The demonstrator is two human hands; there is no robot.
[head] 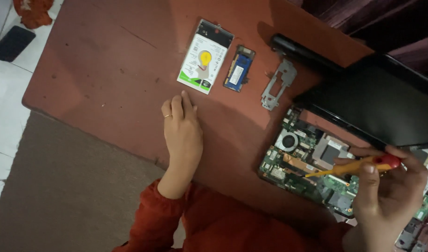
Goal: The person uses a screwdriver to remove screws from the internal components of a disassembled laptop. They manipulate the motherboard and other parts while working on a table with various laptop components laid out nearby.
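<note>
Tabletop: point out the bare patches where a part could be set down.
The table is bare left of the hard drive, out to its left edge, and between the left hand and the open laptop board. It is crowded along the top: hard drive, memory module, metal bracket. The right hand holds a screwdriver over the board.

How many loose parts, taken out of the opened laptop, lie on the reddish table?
3, in a row beyond the left hand: a white-labelled hard drive, a small blue memory module beside it, and a grey metal bracket nearest the laptop. Others may lie hidden.

Left hand (182,128) flat on table (107,65), right hand (386,186) holding screwdriver (358,167) over motherboard (307,161)
</note>
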